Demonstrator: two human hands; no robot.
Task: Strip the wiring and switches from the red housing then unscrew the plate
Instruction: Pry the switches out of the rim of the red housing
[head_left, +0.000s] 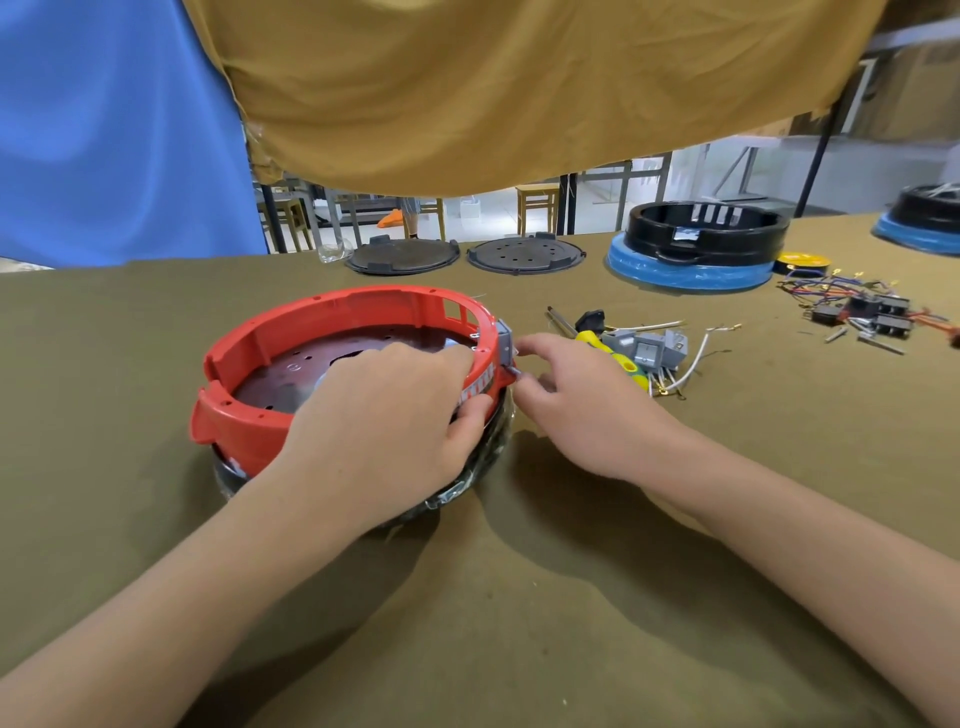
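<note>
Bracing red housing (332, 358) at table centre: left hand (384, 415) clamped over right rim, thumb outside. Right hand (576, 400) pinching grey switch (505, 343) at outer wall. Housing likely light, stiff plastic; grip rim. Switch probably snap-fit, tabs fragile. Plate (311, 374) still inside.

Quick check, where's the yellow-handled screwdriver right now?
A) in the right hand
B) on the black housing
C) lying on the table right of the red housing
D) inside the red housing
C: the yellow-handled screwdriver lies on the table beside loose grey switches, right of the red housing; the right hand is at a grey part on the housing's rim instead.
</note>
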